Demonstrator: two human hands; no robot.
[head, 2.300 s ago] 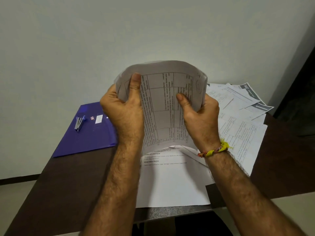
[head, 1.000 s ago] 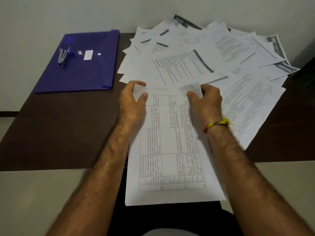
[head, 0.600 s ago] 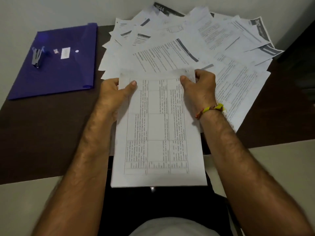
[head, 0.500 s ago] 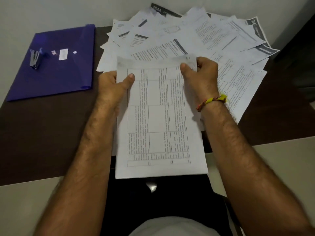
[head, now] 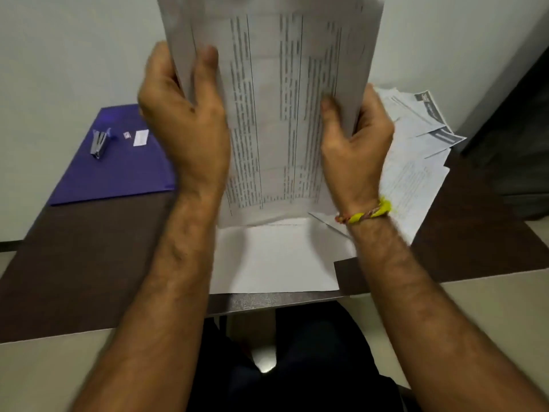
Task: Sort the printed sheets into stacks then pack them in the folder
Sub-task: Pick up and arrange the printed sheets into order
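Gripping printed sheets (head: 276,108) upright, left hand (head: 184,120), right hand (head: 353,141) (thumbs in front), edges between grips.

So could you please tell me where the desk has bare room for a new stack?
Bare desk lies between the purple folder and the near edge. The right side is crowded with loose sheets.

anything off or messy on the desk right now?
Yes. The loose printed sheets on the table's right side are fanned at mixed angles, not stacked. A stapler sits on the shut purple folder, in the way of packing. Both hands, left hand and right hand, grip a bowed table-printed sheet.
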